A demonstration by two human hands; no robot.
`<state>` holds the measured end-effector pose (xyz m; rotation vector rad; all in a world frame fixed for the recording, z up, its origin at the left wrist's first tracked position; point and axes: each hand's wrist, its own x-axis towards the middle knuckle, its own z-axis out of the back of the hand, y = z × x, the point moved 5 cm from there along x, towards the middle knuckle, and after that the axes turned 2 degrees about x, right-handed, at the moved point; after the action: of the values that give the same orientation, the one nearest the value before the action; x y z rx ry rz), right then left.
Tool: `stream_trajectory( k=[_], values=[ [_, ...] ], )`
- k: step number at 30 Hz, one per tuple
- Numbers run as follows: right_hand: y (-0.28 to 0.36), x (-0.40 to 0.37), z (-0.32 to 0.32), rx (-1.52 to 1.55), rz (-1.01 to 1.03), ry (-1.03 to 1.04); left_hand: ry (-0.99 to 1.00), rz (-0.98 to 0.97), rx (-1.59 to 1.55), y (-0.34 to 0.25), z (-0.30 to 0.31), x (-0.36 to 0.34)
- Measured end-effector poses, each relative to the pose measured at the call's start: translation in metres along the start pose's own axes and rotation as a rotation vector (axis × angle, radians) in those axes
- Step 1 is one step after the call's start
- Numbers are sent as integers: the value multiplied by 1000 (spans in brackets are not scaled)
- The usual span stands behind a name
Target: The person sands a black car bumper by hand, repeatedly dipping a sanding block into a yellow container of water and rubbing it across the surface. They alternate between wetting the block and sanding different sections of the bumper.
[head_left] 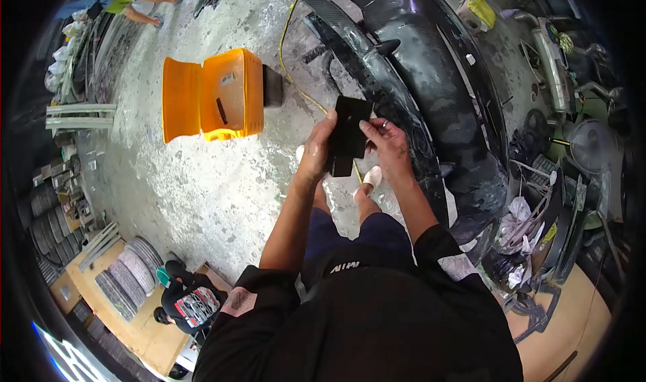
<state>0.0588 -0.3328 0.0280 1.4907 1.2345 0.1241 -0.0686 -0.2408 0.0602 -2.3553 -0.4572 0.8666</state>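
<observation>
Head view: a person's two bare hands hold a flat black sheet (346, 136) above a wet concrete floor (202, 187), to the right of an open orange case (215, 96). The left hand (315, 155) wraps around the sheet's left edge, fingers curled behind it. The right hand (389, 145) pinches the right edge between thumb and fingertips. Farther right of the case lies a long black carbon-fibre body panel (431, 93). A yellow cable (291, 52) runs just beside the case.

White letters, seemingly "NIM", on black waistband (343, 268)
</observation>
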Motion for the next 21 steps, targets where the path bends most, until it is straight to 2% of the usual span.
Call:
stream_trajectory(
  k=[1,3,4,8,11,13,15,17,18,19,21],
  values=[
    [3,-3,2,-3,-7,11,-11,-6,-3,13,7,1],
    [7,-6,5,-9,-7,-26,-186,-34,121,26,16,3],
    [6,-6,6,7,-16,-30,-225,-55,63,28,10,0],
    [8,-8,8,-47,-20,-46,-185,-34,-77,26,-3,-6],
    [7,-4,-1,-166,-75,28,-144,-59,-90,23,2,-6],
    [2,-2,-10,-57,-37,16,-136,-54,-186,24,10,-9],
    [-6,7,-20,-5,-103,90,-109,-67,-182,16,19,-12],
    [-2,9,-16,-185,-137,99,-16,-75,-167,7,19,-16],
    [9,11,-19,-316,-67,93,-57,-102,-74,9,32,-13],
    [25,13,-19,-597,68,79,-90,-128,18,5,36,-7],
    [80,12,-15,-869,490,5,-234,-305,325,-12,35,7]
  ],
)
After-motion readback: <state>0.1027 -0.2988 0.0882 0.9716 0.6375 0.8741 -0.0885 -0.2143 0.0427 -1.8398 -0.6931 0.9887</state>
